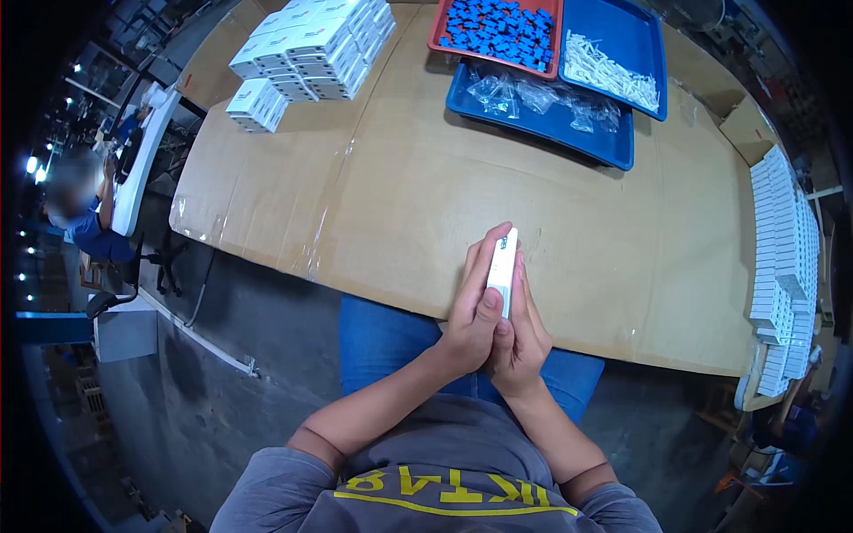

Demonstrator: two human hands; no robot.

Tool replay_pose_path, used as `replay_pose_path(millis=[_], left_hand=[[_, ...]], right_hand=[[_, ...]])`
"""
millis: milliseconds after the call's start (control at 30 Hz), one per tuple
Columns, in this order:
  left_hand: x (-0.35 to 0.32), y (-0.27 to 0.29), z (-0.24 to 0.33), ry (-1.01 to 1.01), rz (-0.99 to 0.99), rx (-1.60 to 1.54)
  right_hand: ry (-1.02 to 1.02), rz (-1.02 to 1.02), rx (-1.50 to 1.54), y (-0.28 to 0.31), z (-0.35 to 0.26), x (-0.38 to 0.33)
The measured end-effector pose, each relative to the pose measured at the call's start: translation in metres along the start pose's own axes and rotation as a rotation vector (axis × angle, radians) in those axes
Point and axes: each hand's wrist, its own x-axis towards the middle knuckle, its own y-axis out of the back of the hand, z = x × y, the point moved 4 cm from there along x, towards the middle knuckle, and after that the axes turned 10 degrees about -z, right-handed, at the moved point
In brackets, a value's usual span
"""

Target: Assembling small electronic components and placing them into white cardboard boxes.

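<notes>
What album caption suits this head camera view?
Left hand and right hand hold a slim white box between them, at a cardboard-covered table.

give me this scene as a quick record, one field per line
left hand: holds the left side of a small white box
right hand: holds the right side of the same box
surface: cardboard-covered table
far left: stacked white boxes
far side: red tray of blue pieces; blue tray of white pieces; nearer blue tray with clear plastic bags
right edge: rows of white boxes
background left: another person
</notes>
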Motion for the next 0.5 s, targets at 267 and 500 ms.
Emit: replay_pose_path(millis=[267, 500], left_hand=[[0.008, -0.001, -0.017, 0.056, -0.017, 0.017], [0.001, -0.001, -0.027, 0.111, 0.001, -0.091]], right_hand=[[0.021, 0.012, 0.022, 0.001, 0.021, 0.0], [-0.032, -0.006, 0.036, -0.002, 0.025, -0.006]])
